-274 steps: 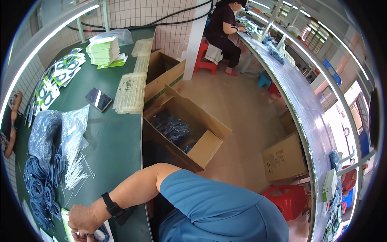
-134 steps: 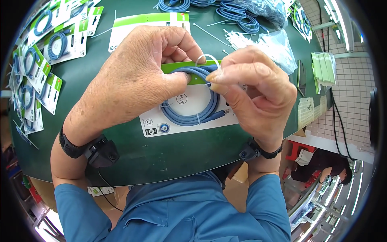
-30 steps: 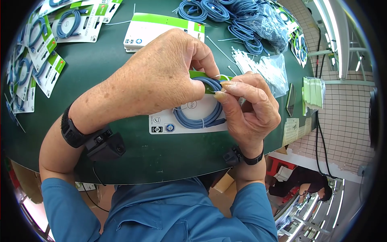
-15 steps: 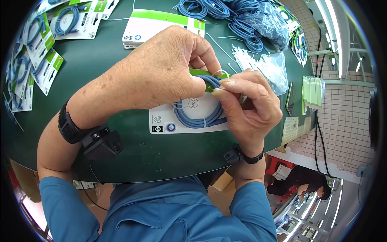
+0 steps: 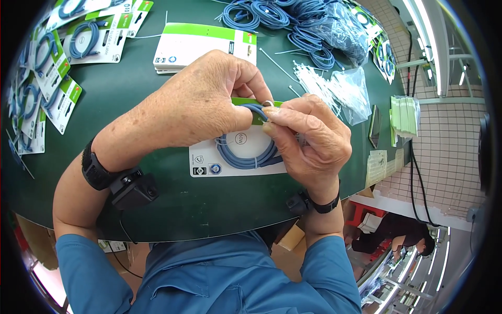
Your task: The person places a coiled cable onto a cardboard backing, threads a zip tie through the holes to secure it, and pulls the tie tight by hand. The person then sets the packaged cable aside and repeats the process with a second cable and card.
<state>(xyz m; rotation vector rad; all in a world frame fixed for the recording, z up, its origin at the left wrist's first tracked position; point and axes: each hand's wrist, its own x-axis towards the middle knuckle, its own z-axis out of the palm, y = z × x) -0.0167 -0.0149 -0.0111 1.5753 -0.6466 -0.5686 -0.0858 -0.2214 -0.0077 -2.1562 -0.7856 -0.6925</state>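
A blue coiled cable (image 5: 238, 161) lies on a white and green packaging card (image 5: 204, 157) in front of me, bound at the bottom with a white tie. At the coil's upper right, a thin white cable tie (image 5: 269, 103) makes a small loop by the card's green top. My right hand (image 5: 316, 141) pinches this tie between thumb and forefinger. My left hand (image 5: 204, 99) is curled over the card's upper left, its thumb on the coil and its forefinger tip at the loop. The fingers partly cover the card and coil.
Beyond my left hand lies a stack of cards (image 5: 204, 39). Loose white ties (image 5: 316, 86) and a plastic bag (image 5: 351, 97) are to the right, under a heap of blue cables (image 5: 314, 31). Carded cables (image 5: 57, 97) cover the far left. A person (image 5: 400, 235) is at lower right.
The whole view has shifted slightly. The tie's loop looks smaller between my fingertips, while both hands keep nearly the same grip on the coil and tie.
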